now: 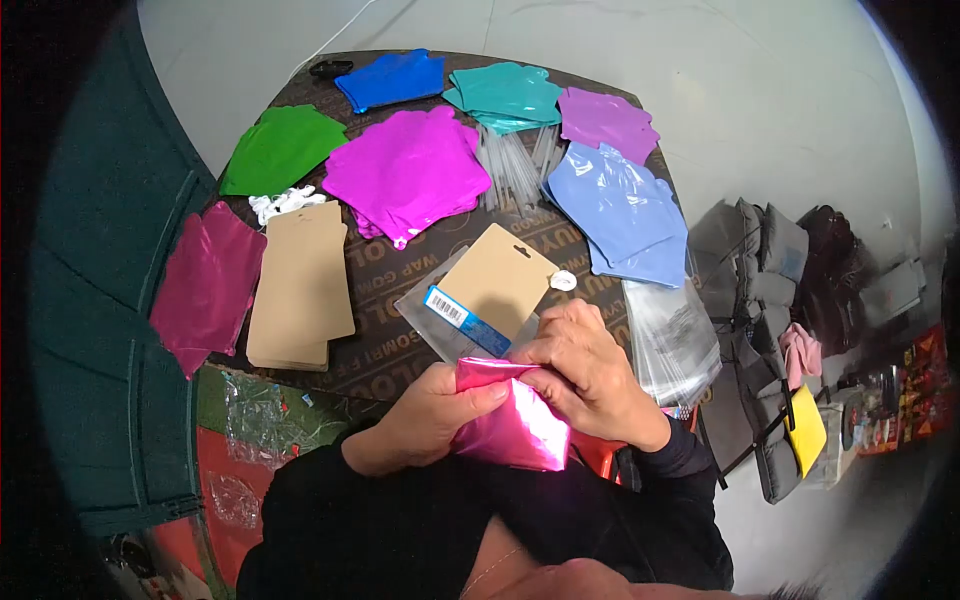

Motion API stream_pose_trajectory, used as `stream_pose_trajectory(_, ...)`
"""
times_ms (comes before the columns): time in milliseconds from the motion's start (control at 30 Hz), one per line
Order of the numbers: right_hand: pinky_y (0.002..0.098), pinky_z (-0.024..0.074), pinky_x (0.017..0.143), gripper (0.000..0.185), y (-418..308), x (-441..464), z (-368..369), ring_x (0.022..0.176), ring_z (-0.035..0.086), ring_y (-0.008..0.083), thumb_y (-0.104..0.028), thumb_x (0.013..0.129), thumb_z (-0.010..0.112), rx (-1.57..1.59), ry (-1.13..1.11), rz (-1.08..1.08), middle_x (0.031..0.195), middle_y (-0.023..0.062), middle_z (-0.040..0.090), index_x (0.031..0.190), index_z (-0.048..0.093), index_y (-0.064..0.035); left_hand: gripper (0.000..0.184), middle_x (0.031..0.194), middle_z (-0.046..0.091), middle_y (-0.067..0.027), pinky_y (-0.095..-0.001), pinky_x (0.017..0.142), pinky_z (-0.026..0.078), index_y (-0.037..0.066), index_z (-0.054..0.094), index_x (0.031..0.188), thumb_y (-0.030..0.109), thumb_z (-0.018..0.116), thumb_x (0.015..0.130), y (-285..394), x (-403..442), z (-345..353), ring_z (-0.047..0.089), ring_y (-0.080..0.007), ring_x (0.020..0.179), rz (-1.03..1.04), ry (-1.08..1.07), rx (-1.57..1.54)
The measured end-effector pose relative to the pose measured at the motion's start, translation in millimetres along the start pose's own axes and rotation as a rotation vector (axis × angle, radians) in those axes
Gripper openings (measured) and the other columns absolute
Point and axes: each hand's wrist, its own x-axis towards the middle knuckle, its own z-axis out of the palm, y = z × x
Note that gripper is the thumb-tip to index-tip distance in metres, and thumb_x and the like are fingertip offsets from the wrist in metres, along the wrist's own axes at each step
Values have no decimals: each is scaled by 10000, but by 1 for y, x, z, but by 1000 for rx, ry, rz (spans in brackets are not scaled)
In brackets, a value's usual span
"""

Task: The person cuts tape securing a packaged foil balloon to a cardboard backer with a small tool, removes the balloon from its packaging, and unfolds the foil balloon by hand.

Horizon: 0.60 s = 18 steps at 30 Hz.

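Both my hands hold a shiny pink foil balloon [525,430], flat and folded, in front of my chest. My left hand [425,415] is closed on its left side, thumb on top. The bent fingers of my right hand [590,365] pinch its upper right edge; the fingertips are partly hidden. Just beyond the hands lies a tan cardboard backing card [500,275] with a blue barcode strip [452,308], on a clear plastic bag [418,318]. A small white round item [564,281] rests at the card's right corner.
Around the dark table [385,285] lie foil stacks: magenta [410,170], green [280,150], blue [395,80], teal [505,90], purple [610,122], light blue [620,215], dark pink [205,285]. Tan cards [300,285], clear straws [512,170] and clear bags [670,340] are there too.
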Motion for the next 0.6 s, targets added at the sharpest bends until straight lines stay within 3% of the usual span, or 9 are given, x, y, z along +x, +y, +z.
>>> stream_pose_trajectory(233, 366, 385, 857, 71, -4, -1, 0, 872, 513, 249, -32, 839, 670, 11, 0, -4, 830, 59, 559, 904, 665, -61, 255, 1046, 647, -82, -216, 783, 462, -24, 594, 1204, 100, 525, 992, -4, -2, 12, 567, -106, 871, 118, 34, 60)
stream_pose_trajectory(367, 358, 383, 848, 48, -1, -2, 1, 866, 511, 250, -26, 847, 658, 76, -52, 45, 817, 58, 551, 870, 655, -67, 256, 1078, 639, -85, -248, 819, 459, -29, 584, 1199, 92, 514, 985, -12, 2, 14, 556, -125, 896, 342, 151, 193)
stream_pose_trajectory(600, 348, 379, 855, 29, 11, -4, 5, 866, 504, 233, -25, 862, 640, 229, -108, 148, 850, 55, 566, 861, 640, -54, 225, 1019, 652, -76, -258, 812, 462, -16, 603, 1155, 86, 511, 976, -8, 2, 7, 559, -137, 858, 320, 183, 448)
